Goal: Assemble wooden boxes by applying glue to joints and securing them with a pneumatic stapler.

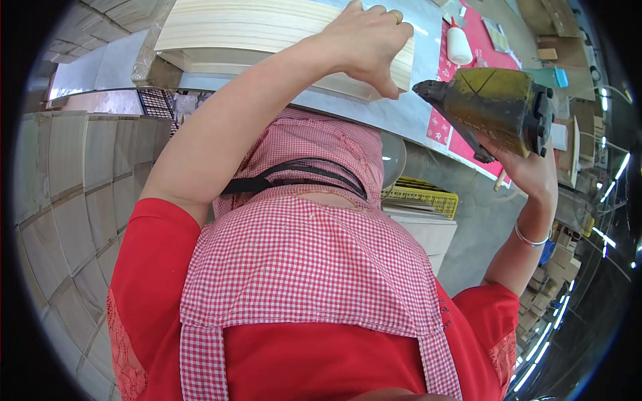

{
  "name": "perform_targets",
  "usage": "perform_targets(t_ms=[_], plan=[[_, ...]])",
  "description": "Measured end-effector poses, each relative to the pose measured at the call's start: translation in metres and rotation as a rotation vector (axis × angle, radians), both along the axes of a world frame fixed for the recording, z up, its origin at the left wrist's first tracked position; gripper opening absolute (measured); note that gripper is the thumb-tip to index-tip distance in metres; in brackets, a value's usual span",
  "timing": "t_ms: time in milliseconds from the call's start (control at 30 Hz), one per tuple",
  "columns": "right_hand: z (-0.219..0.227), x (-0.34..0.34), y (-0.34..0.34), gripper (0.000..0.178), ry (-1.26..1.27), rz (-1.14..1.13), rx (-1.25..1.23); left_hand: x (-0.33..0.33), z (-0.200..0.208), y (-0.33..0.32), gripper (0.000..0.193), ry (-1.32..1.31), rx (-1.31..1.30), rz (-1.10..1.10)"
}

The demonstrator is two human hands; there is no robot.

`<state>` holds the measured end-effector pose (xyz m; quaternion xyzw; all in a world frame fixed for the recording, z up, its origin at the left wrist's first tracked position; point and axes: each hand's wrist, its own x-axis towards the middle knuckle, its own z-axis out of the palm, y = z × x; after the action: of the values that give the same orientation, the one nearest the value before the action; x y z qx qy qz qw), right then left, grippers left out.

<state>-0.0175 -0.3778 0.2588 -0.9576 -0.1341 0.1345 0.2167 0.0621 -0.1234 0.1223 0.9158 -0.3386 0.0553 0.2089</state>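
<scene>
**Nail gun in your right hand, left hand on the wooden piece**

Hands are well apart. Your left hand [371, 45] lies on the right end of the pale wooden piece [247, 25], thumb and fingers spread; can't tell if it grips or just presses. Ring [396, 17] on one finger. Your right hand [528, 167] is wrapped around the yellow-and-black nail gun [491, 103]; the handle itself is mostly hidden. Gun is raised, nose pointing left, near your left thumb and the end of the wood. Can't tell if the nose touches anything. Bracelet [531, 239] on your right wrist.

Wooden piece lies on the grey-white table [418, 127], in front of you. Beyond the gun, a red patterned sheet [480, 40] covers the table's right part; a white bottle [459, 47] with a red nozzle is on it.

Further out: yellow crate [438, 199] below the table edge, on top of pale boards [428, 234]. Stacked wood panels [67, 194] fill your left side. Checked apron [314, 267] over a red top [321, 361].
</scene>
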Motion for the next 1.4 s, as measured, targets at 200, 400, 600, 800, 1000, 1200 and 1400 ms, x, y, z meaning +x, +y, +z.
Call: perform_targets(t_ms=[200, 400, 600, 800, 1000, 1200, 1400], plan=[[-0.006, 0.007, -0.002, 0.037, -0.022, 0.119, -0.020, -0.021, 0.019, -0.002, 0.068, -0.356, 0.185, 0.197], [-0.007, 0.014, -0.003, 0.036, -0.036, 0.191, 0.008, -0.001, 0.037, 0.008, 0.069, 0.196, 0.024, -0.033], [-0.008, 0.018, -0.001, 0.037, -0.070, 0.159, 0.017, 0.002, 0.021, 0.005, 0.069, 0.200, 0.000, -0.033], [-0.011, 0.029, -0.004, 0.037, -0.149, 0.200, 0.032, 0.000, -0.005, -0.001, 0.079, -0.009, -0.015, 0.040], [-0.008, 0.054, 0.007, 0.038, -0.102, -0.048, 0.038, 0.004, -0.004, -0.001, 0.075, 0.031, 0.016, 0.046], [-0.009, 0.069, 0.015, 0.040, -0.102, 0.007, 0.027, 0.002, -0.002, 0.000, 0.074, 0.031, 0.002, 0.038], [-0.012, 0.074, 0.011, 0.041, -0.092, 0.004, 0.057, 0.001, -0.001, 0.001, 0.074, 0.039, -0.004, 0.030]])
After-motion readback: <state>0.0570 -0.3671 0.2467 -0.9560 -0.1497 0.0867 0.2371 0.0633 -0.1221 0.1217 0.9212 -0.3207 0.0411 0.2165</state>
